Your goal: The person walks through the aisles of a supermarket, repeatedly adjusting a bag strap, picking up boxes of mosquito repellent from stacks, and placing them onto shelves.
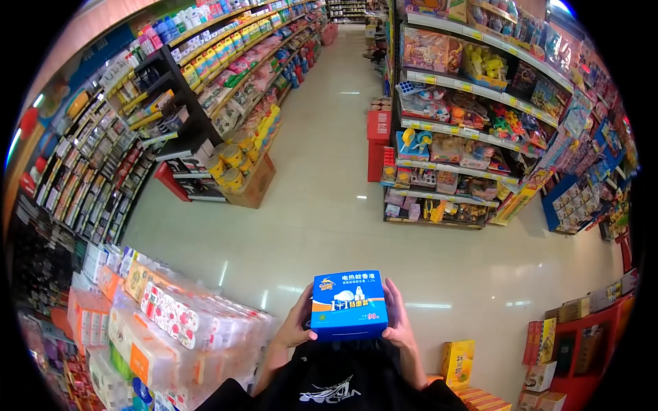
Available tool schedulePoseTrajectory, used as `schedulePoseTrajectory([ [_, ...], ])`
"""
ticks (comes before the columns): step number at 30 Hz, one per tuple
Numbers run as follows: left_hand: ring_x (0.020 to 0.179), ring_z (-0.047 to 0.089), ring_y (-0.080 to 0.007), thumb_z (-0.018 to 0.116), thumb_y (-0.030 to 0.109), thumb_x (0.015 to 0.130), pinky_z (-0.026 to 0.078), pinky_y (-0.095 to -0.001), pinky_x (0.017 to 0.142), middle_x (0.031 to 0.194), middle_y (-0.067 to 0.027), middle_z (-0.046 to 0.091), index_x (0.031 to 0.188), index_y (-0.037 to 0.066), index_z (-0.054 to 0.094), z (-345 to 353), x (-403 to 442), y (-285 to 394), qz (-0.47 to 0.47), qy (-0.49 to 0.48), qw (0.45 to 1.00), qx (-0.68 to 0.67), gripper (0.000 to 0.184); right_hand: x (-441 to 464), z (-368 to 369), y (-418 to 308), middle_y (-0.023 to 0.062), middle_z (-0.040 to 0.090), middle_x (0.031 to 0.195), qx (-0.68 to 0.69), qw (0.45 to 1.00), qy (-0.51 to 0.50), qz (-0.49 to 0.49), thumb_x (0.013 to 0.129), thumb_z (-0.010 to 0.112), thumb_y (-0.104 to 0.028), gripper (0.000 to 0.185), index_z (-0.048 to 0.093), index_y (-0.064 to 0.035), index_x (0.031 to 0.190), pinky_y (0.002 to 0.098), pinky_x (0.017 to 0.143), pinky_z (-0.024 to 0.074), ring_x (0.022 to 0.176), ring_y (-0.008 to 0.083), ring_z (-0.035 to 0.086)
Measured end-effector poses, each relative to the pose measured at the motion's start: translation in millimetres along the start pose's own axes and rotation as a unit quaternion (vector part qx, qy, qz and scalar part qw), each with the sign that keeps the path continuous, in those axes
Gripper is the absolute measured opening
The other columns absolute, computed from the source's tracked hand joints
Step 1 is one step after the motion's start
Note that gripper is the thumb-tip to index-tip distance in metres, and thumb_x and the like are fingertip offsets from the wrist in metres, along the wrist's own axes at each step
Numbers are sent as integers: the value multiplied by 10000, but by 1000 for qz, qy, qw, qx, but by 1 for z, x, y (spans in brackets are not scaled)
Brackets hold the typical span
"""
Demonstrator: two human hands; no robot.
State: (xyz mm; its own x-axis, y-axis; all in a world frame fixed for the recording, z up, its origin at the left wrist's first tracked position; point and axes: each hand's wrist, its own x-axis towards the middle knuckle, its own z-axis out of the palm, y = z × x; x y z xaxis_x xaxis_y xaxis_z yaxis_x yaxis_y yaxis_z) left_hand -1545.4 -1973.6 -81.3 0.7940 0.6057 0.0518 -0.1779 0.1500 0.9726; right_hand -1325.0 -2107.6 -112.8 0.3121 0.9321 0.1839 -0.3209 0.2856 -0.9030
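A blue box of electric mosquito repellent liquid (pixel 348 322) is held level in front of my chest, its printed top facing up. My left hand (pixel 297 322) grips its left side, thumb at the near corner. On the opposite side my right hand (pixel 399 316) grips it the same way, with the thumb near the front right corner. The fingers beneath the box are hidden. Below it shows the black shirt (pixel 336 383) I wear.
Wrapped tissue packs (pixel 185 329) are stacked close on my left. Ahead, a tiled aisle (pixel 322 137) runs between a shelf of bottles and a toy shelf (pixel 459 123). Yellow tins (pixel 233 179) sit on a carton at the left shelf's end. Yellow boxes (pixel 458 363) stand at my right.
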Motion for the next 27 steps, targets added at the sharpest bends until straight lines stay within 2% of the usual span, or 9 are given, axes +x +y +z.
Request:
schedulePoseTrajectory([
  [5, 1336, 393, -288, 838, 627, 562, 298, -445, 1097, 1499, -150, 307, 1516, 28, 115, -12, 7, -8, -2, -6, 1000, 23, 1339, 8, 3, 1, 204, 252, 1507, -2, 1000, 2, -7, 582, 841, -607, 1323, 111, -19, 1515, 446, 1034, 338, 1264, 302, 406],
  [14, 1283, 450, -289, 828, 650, 555, 349, -452, 1064, 1478, -174, 334, 1517, 44, 130, -28, 34, -4, -17, -39, 997, 69, 1335, 13, 5, -1, 194, 256, 1507, -15, 999, 44, -8, 589, 866, -546, 1302, 117, -15, 1513, 432, 1037, 341, 1279, 286, 402],
  [27, 1294, 442, -302, 816, 647, 578, 339, -461, 1069, 1498, -191, 304, 1514, 16, 113, -67, 66, -3, -9, -66, 996, 66, 1330, 50, 17, 11, 181, 263, 1501, -31, 997, 69, -1, 587, 867, -536, 1292, 131, -11, 1511, 430, 1035, 343, 1248, 276, 420],
])
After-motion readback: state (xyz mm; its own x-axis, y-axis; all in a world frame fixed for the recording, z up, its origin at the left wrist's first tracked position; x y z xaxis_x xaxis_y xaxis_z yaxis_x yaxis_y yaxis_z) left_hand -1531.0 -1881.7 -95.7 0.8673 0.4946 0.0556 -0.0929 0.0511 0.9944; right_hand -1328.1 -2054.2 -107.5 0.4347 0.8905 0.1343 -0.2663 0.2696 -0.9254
